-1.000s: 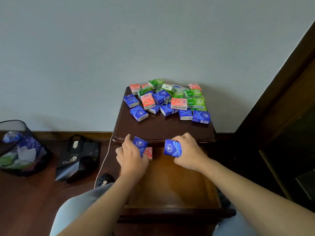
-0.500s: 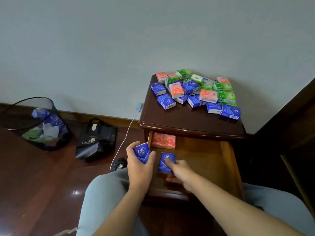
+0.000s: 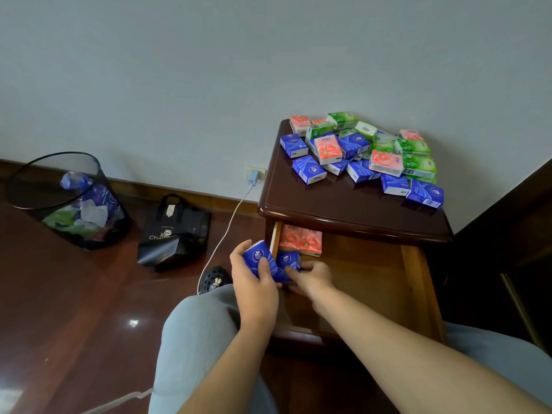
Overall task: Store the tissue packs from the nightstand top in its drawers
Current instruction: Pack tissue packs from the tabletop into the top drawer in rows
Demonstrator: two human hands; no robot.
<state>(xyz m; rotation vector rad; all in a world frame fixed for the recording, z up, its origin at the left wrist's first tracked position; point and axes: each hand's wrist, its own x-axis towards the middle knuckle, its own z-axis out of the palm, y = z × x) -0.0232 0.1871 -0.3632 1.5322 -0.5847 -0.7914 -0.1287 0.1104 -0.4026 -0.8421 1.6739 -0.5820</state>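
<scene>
Beside a littered nightstand (image 3: 343, 204), a left hand (image 3: 254, 288) grips one blue tissue pack (image 3: 257, 259) at the open drawer's (image 3: 415, 282) left rim, as the right hand (image 3: 310, 277) presses another pack (image 3: 287, 261) upright inside

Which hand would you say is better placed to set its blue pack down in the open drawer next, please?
The right hand, probably: it is already inside the drawer, holding its blue pack beside the pink packs. The left hand holds its pack outside the drawer's left wall.
</scene>
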